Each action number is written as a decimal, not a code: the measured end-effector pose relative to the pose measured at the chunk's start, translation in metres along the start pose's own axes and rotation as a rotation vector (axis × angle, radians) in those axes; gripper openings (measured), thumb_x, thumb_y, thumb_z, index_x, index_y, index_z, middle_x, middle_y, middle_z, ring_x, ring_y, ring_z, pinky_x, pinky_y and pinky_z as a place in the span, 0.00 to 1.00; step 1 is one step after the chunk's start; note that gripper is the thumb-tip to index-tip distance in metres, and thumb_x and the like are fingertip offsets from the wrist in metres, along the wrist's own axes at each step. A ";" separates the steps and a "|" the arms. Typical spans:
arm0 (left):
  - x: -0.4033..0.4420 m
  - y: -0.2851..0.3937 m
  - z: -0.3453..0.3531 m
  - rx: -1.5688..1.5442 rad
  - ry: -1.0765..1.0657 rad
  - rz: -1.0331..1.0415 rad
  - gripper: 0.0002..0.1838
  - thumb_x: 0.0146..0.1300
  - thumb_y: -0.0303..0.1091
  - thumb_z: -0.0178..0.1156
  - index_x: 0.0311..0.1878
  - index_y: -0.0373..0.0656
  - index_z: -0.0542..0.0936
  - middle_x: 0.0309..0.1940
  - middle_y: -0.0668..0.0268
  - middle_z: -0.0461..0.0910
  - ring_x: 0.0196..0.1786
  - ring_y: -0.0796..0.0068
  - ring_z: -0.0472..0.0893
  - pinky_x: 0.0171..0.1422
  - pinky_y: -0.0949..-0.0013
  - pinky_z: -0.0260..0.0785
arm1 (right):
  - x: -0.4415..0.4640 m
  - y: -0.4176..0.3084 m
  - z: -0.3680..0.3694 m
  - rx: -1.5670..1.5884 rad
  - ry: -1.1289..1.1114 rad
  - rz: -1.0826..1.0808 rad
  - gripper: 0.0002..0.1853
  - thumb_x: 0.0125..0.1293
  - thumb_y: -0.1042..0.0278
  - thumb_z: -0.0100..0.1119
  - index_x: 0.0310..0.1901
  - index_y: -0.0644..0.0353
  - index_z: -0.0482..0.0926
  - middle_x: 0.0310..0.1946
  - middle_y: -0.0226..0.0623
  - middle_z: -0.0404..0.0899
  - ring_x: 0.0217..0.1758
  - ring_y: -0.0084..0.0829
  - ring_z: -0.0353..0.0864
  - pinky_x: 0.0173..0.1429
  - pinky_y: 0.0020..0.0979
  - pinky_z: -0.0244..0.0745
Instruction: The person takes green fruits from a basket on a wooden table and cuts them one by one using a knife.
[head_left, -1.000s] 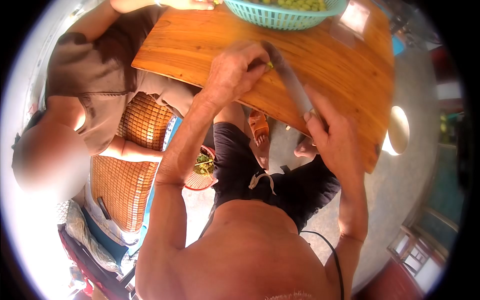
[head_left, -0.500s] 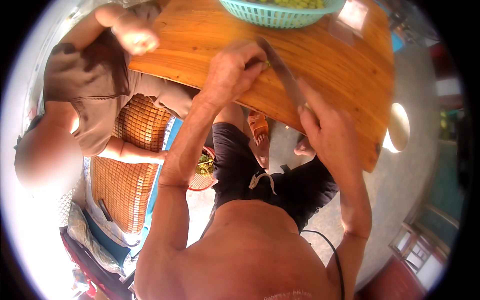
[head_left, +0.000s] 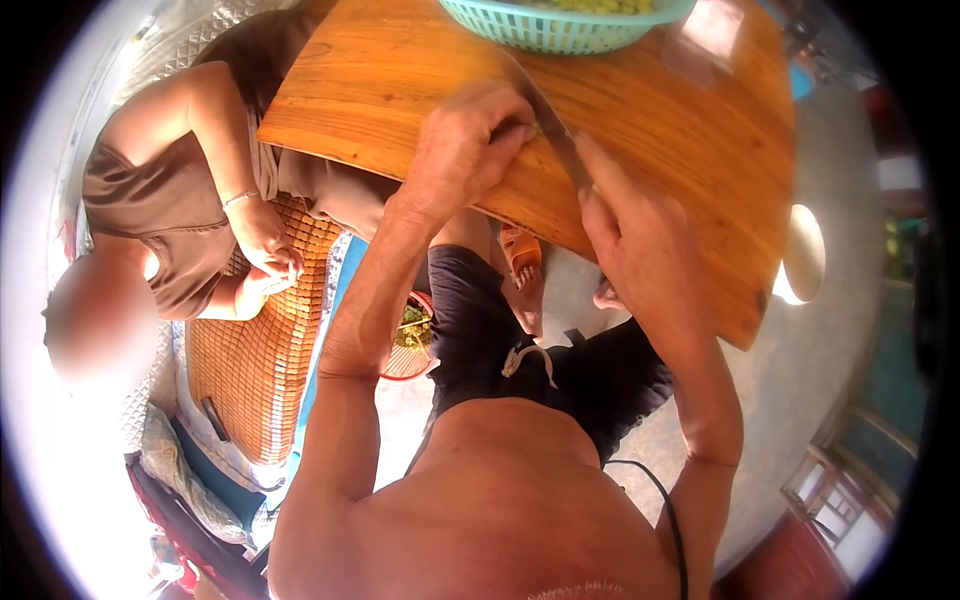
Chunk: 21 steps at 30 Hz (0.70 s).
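My right hand (head_left: 645, 235) is closed on a knife (head_left: 556, 128), its long blade slanting up and away over the wooden table (head_left: 400, 90). The index finger lies stretched along the blade. Beside the blade, my left hand (head_left: 468, 140) pinches a small green piece (head_left: 535, 129), mostly hidden by the fingertips. Beyond both hands stands a turquoise basket (head_left: 560, 35) holding many small green fruits (head_left: 600, 6).
At the left another person sits on a beaded mat (head_left: 265, 375), hands (head_left: 268, 250) together in front. Down by my leg is a red basket (head_left: 408, 362) with green scraps. A pale square item (head_left: 712, 30) lies on the table's far right.
My right hand and the knife have shifted slightly up and left toward my left hand, which stays put. The other person's raised hand has come down off the table's edge to meet the other hand.
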<state>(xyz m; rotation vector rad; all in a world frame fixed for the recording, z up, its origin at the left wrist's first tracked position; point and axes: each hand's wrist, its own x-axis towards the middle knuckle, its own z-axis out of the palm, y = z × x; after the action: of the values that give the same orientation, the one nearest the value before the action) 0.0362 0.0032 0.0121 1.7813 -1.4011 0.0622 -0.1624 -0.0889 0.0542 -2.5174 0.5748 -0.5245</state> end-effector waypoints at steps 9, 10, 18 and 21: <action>-0.002 -0.001 0.003 0.031 0.014 0.021 0.06 0.59 0.28 0.69 0.39 0.42 0.83 0.36 0.59 0.83 0.41 0.54 0.83 0.46 0.58 0.76 | 0.001 0.001 0.000 0.056 0.012 0.029 0.22 0.69 0.72 0.58 0.65 0.56 0.78 0.31 0.57 0.79 0.35 0.59 0.80 0.39 0.48 0.74; -0.001 -0.003 0.003 0.014 0.015 0.016 0.06 0.59 0.28 0.68 0.38 0.42 0.82 0.36 0.58 0.82 0.43 0.52 0.82 0.46 0.55 0.75 | -0.002 0.003 0.001 0.102 0.043 0.012 0.22 0.70 0.72 0.58 0.66 0.55 0.78 0.30 0.57 0.80 0.34 0.58 0.81 0.39 0.46 0.75; -0.002 0.003 0.002 0.089 0.032 -0.088 0.07 0.60 0.30 0.69 0.40 0.42 0.83 0.36 0.58 0.83 0.41 0.55 0.84 0.45 0.58 0.77 | -0.069 0.020 -0.046 0.177 0.079 0.264 0.19 0.75 0.68 0.58 0.65 0.55 0.80 0.42 0.48 0.88 0.42 0.40 0.89 0.50 0.36 0.80; -0.001 -0.003 0.001 0.119 0.061 -0.150 0.08 0.62 0.32 0.71 0.42 0.41 0.85 0.37 0.58 0.85 0.38 0.58 0.86 0.45 0.62 0.79 | -0.087 0.054 -0.067 -0.148 0.155 0.169 0.17 0.70 0.70 0.62 0.60 0.50 0.83 0.43 0.45 0.87 0.42 0.49 0.86 0.48 0.41 0.80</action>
<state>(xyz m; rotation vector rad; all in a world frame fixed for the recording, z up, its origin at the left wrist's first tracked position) 0.0378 0.0031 0.0090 1.9607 -1.2388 0.1215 -0.2819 -0.1143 0.0567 -2.5491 0.9061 -0.6382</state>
